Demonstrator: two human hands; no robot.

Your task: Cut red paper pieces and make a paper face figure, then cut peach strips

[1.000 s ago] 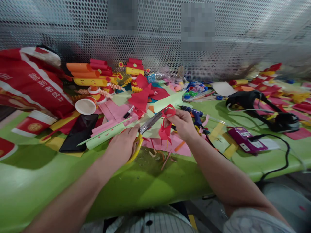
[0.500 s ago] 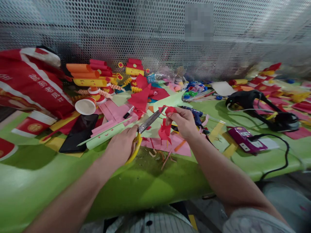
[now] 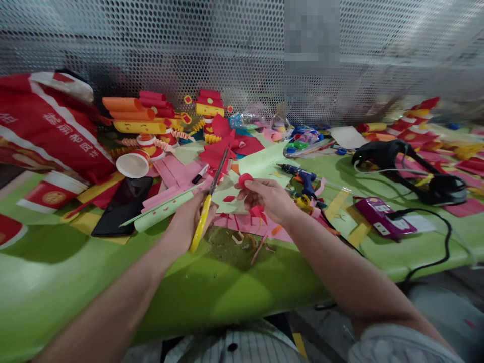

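My left hand (image 3: 189, 219) is closed around the yellow handle of a pair of scissors (image 3: 215, 184). The blades are together, seen edge-on, and point away toward the red paper pieces (image 3: 219, 143). Between the thumb and fingers of my right hand (image 3: 270, 199) is a small round piece of red paper (image 3: 245, 180). A smaller red paper shape (image 3: 229, 198) lies on pale green paper just left of that hand. Below it are red scraps and pink paper (image 3: 234, 224) on the green table (image 3: 227, 282).
Paper-cup figures (image 3: 138, 128) stand at the back left, near a red bag (image 3: 56, 126). A phone (image 3: 124, 206) lies left of my hands. To the right are a blue glue gun (image 3: 302, 176), a purple power box (image 3: 385, 217) with a cable and a black device (image 3: 408, 169).
The scissors have swung away from the red paper and turned edge-on. My right hand has moved slightly left and down with the red circle; the red offcut has dropped onto the pink paper.
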